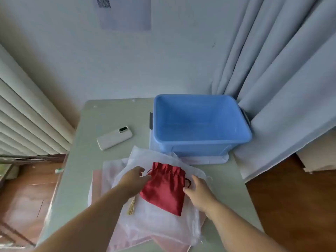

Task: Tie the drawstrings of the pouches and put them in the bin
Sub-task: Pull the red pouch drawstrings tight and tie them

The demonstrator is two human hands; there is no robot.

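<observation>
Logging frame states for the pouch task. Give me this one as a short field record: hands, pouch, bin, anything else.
red pouch: lies on the stack, mouth gathered, cord loops show at both sides
stack: sheer white and pink pouches under it
left hand: at the pouch's left edge by the cord, grip unclear
right hand: at the pouch's right edge by the cord, grip unclear
bin: blue, no pouch in it, beyond the stack
phone: white, left of the bin
</observation>
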